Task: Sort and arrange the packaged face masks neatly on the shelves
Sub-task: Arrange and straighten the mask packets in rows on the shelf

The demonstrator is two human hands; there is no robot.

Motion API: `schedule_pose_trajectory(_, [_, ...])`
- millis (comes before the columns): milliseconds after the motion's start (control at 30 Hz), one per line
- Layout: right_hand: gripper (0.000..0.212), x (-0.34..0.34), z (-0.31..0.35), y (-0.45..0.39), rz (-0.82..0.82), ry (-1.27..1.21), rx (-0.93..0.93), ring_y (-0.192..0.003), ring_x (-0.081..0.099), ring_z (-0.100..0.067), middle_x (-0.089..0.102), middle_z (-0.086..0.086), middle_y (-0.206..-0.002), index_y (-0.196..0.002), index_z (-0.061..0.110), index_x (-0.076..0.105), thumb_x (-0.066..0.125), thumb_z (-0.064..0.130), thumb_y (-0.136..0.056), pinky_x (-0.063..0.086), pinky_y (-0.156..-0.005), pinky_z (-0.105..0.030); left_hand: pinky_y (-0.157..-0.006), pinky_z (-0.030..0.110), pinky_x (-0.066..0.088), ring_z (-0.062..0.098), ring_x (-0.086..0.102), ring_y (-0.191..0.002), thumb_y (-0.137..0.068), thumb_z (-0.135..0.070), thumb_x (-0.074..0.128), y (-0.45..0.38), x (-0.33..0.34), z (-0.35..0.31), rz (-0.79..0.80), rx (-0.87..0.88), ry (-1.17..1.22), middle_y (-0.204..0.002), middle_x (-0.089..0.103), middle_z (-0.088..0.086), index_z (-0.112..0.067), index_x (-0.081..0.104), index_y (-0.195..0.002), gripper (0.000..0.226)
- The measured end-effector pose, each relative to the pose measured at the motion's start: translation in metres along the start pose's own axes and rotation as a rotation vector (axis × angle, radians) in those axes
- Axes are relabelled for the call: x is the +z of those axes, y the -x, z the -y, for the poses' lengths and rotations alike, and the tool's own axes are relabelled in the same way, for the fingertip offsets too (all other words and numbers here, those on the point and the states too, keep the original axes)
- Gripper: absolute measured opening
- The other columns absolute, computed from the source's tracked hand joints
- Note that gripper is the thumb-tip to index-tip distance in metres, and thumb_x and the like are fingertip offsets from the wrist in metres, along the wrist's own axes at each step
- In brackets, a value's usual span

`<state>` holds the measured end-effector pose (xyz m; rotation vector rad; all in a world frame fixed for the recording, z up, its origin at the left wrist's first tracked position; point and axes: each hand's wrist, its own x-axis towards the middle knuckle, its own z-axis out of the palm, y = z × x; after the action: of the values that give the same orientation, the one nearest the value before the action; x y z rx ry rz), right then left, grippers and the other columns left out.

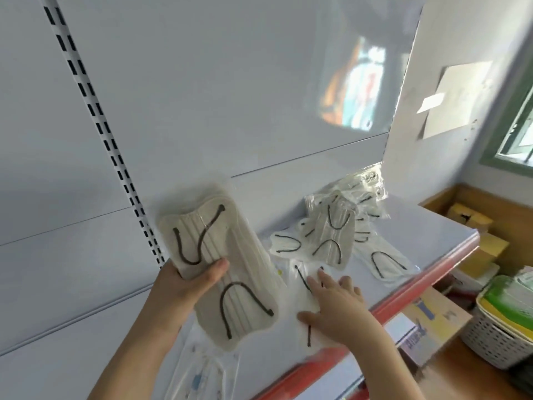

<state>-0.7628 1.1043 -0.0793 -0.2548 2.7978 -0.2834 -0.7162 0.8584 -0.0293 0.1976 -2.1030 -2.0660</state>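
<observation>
My left hand (189, 280) grips a thick beige mask pack (230, 272) with dark ear loops and holds it tilted above the white shelf (427, 226). Lying flat on that shelf is a white mask pack (305, 287), and my right hand (336, 303) rests on it with fingers spread. Behind it, a loose pile of clear-wrapped mask packs (340, 235) leans against the back panel, one more pack (386, 261) lying flat to the right. A clear pack with blue print (199, 376) lies at the shelf's near left.
The shelf has a red front edge (409, 287) and a slotted upright (95, 116) in the back panel. Below right stand cardboard boxes (432, 319), a white basket (496, 330) with green packets, and yellow boxes (473, 220) further back. A window (519, 125) is at the right.
</observation>
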Motion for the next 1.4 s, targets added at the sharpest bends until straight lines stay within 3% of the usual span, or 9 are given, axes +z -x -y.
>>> schedule_pose_trajectory(100, [0.053, -0.002, 0.012, -0.030, -0.142, -0.044, -0.017, -0.136, 0.033, -0.032, 0.036, -0.005, -0.152, -0.147, 0.019, 0.036, 0.052, 0.030, -0.097, 0.028, -0.111, -0.040, -0.069, 0.022, 0.061, 0.017, 0.076, -0.096, -0.067, -0.042, 0.089, -0.006, 0.032, 0.001, 0.062, -0.092, 0.099, -0.102, 0.080, 0.000, -0.020, 0.072, -0.110, 0.051])
schedule_pose_trajectory(233, [0.054, -0.029, -0.019, -0.075, -0.513, -0.274, 0.211, -0.127, 0.044, -0.033, 0.050, -0.010, -0.139, -0.139, 0.013, 0.042, 0.048, 0.047, -0.097, 0.035, -0.104, -0.042, -0.078, 0.032, 0.058, 0.017, 0.077, -0.095, -0.074, -0.037, 0.073, -0.015, 0.059, 0.005, 0.072, -0.182, 0.150, -0.104, 0.080, 0.002, -0.017, 0.070, -0.115, 0.046])
schedule_pose_trajectory(400, [0.127, -0.043, -0.063, -0.132, -0.379, -0.440, 0.351, -0.150, 0.011, -0.043, 0.004, -0.026, -0.163, -0.157, 0.009, -0.011, 0.069, 0.067, -0.077, 0.014, -0.123, -0.049, -0.086, 0.038, 0.057, 0.018, 0.076, -0.096, -0.070, -0.038, 0.078, -0.026, 0.079, 0.012, 0.060, -0.220, 0.121, -0.105, 0.079, 0.002, -0.016, 0.069, -0.118, 0.054])
schedule_pose_trajectory(667, [0.099, -0.061, -0.092, -0.187, -0.547, -0.799, 0.531, -0.131, 0.044, -0.037, 0.049, -0.020, -0.139, -0.150, 0.005, 0.020, 0.082, 0.034, -0.078, 0.042, -0.106, -0.047, -0.086, 0.038, 0.058, 0.015, 0.077, -0.094, -0.071, -0.040, 0.080, -0.043, 0.097, 0.017, 0.032, -0.268, 0.076, -0.104, 0.080, -0.001, -0.019, 0.069, -0.118, 0.052])
schedule_pose_trajectory(800, [0.061, -0.066, -0.108, -0.191, -0.683, -1.148, 0.409, -0.098, 0.062, -0.030, 0.057, -0.002, -0.090, -0.133, 0.007, 0.039, 0.074, 0.012, -0.082, 0.050, -0.078, -0.038, -0.099, 0.045, 0.056, 0.016, 0.074, -0.103, -0.054, -0.058, 0.093, -0.054, 0.103, 0.021, 0.028, -0.282, 0.035, -0.110, 0.078, -0.004, -0.024, 0.066, -0.124, 0.082])
schedule_pose_trajectory(933, [0.039, -0.083, -0.124, -0.180, -0.838, -1.460, 0.266, -0.097, 0.065, -0.029, 0.063, -0.006, -0.098, -0.114, 0.010, 0.057, 0.077, 0.015, -0.081, 0.051, -0.079, -0.037, -0.097, 0.048, 0.056, 0.020, 0.074, -0.104, -0.038, -0.062, 0.093, -0.067, 0.113, 0.022, 0.018, -0.291, 0.028, -0.110, 0.078, -0.004, -0.027, 0.065, -0.124, 0.097])
schedule_pose_trajectory(1067, [0.009, -0.125, -0.139, -0.147, -0.833, -1.580, -0.117, -0.080, 0.065, -0.022, 0.070, -0.005, -0.086, -0.089, 0.014, 0.068, 0.075, 0.012, -0.085, 0.052, -0.077, -0.041, -0.089, 0.044, 0.059, 0.022, 0.076, -0.100, -0.059, -0.044, 0.095, -0.079, 0.122, 0.019, 0.070, -0.300, 0.048, -0.108, 0.079, 0.001, -0.022, 0.065, -0.125, 0.075])
schedule_pose_trajectory(1233, [0.024, -0.189, -0.127, -0.090, -0.720, -1.585, -0.514, -0.089, 0.069, -0.024, 0.071, -0.012, -0.099, -0.112, 0.000, 0.068, 0.070, 0.008, -0.089, 0.059, -0.082, -0.037, -0.084, 0.041, 0.062, 0.019, 0.076, -0.095, -0.064, -0.036, 0.086, -0.086, 0.135, 0.017, 0.070, -0.268, 0.027, -0.106, 0.079, 0.000, -0.022, 0.064, -0.125, 0.066])
schedule_pose_trajectory(1400, [0.021, -0.176, -0.084, -0.103, -0.340, -1.337, -0.467, -0.078, 0.065, -0.021, 0.067, -0.011, -0.084, -0.098, -0.005, 0.066, 0.075, 0.008, -0.085, 0.056, -0.072, -0.035, -0.080, 0.034, 0.062, 0.015, 0.076, -0.093, -0.064, -0.041, 0.089, -0.078, 0.145, 0.021, 0.048, -0.262, 0.001, -0.106, 0.079, -0.003, -0.023, 0.062, -0.126, 0.071])
